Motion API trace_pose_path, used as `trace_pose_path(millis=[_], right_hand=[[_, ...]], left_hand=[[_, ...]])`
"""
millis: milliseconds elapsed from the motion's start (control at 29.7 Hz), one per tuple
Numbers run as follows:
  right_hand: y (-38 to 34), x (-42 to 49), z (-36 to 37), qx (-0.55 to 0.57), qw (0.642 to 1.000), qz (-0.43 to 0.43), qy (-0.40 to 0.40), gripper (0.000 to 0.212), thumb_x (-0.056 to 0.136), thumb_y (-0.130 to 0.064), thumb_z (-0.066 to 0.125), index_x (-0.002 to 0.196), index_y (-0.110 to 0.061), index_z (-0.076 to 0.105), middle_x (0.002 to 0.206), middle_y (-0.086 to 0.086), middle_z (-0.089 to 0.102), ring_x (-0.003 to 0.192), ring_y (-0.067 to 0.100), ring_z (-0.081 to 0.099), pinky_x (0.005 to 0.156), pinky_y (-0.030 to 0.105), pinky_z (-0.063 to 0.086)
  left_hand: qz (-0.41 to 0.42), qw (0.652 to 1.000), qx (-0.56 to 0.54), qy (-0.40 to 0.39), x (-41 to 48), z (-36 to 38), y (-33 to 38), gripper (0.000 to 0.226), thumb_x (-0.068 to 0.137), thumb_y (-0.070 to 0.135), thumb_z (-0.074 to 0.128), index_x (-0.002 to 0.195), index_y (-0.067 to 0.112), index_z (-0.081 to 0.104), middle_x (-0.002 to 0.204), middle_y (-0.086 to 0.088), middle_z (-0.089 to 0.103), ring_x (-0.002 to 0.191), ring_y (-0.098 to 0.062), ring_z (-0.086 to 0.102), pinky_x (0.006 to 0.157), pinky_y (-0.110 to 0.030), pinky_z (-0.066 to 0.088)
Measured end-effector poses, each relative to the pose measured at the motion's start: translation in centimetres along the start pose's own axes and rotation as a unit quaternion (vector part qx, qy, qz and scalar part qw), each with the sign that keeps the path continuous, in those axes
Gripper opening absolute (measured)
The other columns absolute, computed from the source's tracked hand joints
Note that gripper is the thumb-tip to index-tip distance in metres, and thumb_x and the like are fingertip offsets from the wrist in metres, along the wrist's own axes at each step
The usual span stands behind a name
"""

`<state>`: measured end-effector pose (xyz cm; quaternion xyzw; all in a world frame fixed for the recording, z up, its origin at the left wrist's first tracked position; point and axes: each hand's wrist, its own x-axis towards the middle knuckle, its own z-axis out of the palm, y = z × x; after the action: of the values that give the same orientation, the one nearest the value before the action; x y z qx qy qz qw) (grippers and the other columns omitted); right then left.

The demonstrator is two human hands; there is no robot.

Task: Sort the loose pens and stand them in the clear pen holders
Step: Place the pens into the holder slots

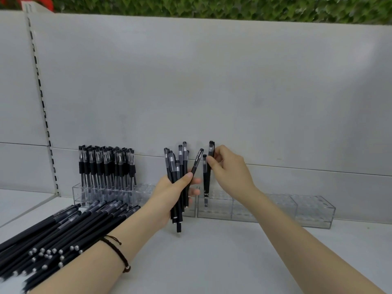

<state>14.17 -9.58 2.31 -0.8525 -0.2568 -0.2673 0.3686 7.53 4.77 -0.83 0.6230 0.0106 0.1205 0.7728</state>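
My left hand [169,198] grips a bundle of several black pens [177,183], caps up, above the shelf. My right hand [227,168] pinches the cap end of one black pen [210,166], which stands upright at the left end of the right clear pen holder [297,209]. A second black pen [205,179] stands in that holder just beside it. The left clear pen holder [142,192] carries several clear-barrelled black gel pens [106,166]. A heap of loose black pens [63,230] lies on the shelf at the lower left, partly behind my left forearm.
The white shelf surface [212,262] runs under both arms. A grey back panel [191,92] rises behind the holders, with a slotted upright [42,102] at the left. Most holes of the right holder hold nothing.
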Motion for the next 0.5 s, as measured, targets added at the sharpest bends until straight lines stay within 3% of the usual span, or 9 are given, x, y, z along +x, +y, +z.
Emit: trace_pose_path(millis=[67,168,303,403,504], right_hand=[[0.3,0.0,0.3,-0.05,0.997,0.016,-0.05,0.017,0.092,-0.035,0.058,0.093,-0.018,0.058,0.084,-0.004,0.062,0.085,0.021,0.059,0.076,0.037,0.049],[0.7,0.1,0.2,-0.058,0.992,0.061,-0.099,0.024,0.084,-0.041,0.066,0.081,-0.018,0.062,0.076,-0.006,0.065,0.08,0.018,0.062,0.076,0.038,0.052],[0.5,0.3,-0.7,-0.079,0.99,0.089,-0.078,0.04,0.078,-0.056,0.067,0.07,-0.017,0.062,0.068,-0.006,0.065,0.071,0.014,0.061,0.067,0.034,0.05],[-0.2,0.4,-1.0,0.034,0.996,0.076,-0.01,0.043,0.083,-0.055,0.062,0.067,-0.015,0.062,0.064,-0.005,0.062,0.064,0.012,0.056,0.064,0.032,0.046],[-1.2,0.3,-0.7,0.141,0.989,0.039,-0.029,0.03,0.088,-0.044,0.064,0.076,-0.016,0.067,0.069,-0.003,0.064,0.063,0.006,0.053,0.061,0.022,0.041]], left_hand=[[0.009,1.0,-0.009,-0.009,-0.1,0.0,0.1,0.01,0.098,0.015,0.055,0.107,0.016,0.06,0.089,-0.003,0.076,0.063,-0.013,0.068,0.056,-0.026,0.051],[0.008,0.999,-0.041,-0.013,-0.1,0.1,0.2,0.009,0.098,0.009,0.053,0.104,0.013,0.059,0.089,-0.004,0.077,0.064,-0.013,0.069,0.054,-0.024,0.053],[0.001,0.995,-0.095,-0.014,-0.2,0.1,0.2,0.01,0.097,0.003,0.053,0.105,0.006,0.057,0.088,-0.011,0.076,0.07,-0.015,0.073,0.064,-0.027,0.059],[-0.002,0.993,-0.118,-0.011,-0.2,0.1,0.3,0.008,0.097,0.003,0.053,0.103,0.007,0.057,0.09,-0.014,0.076,0.07,-0.017,0.072,0.066,-0.028,0.059],[-0.004,0.993,-0.111,-0.03,-0.3,0.1,0.3,0.013,0.096,0.005,0.055,0.108,0.006,0.058,0.097,-0.017,0.074,0.072,-0.018,0.072,0.066,-0.028,0.06]])
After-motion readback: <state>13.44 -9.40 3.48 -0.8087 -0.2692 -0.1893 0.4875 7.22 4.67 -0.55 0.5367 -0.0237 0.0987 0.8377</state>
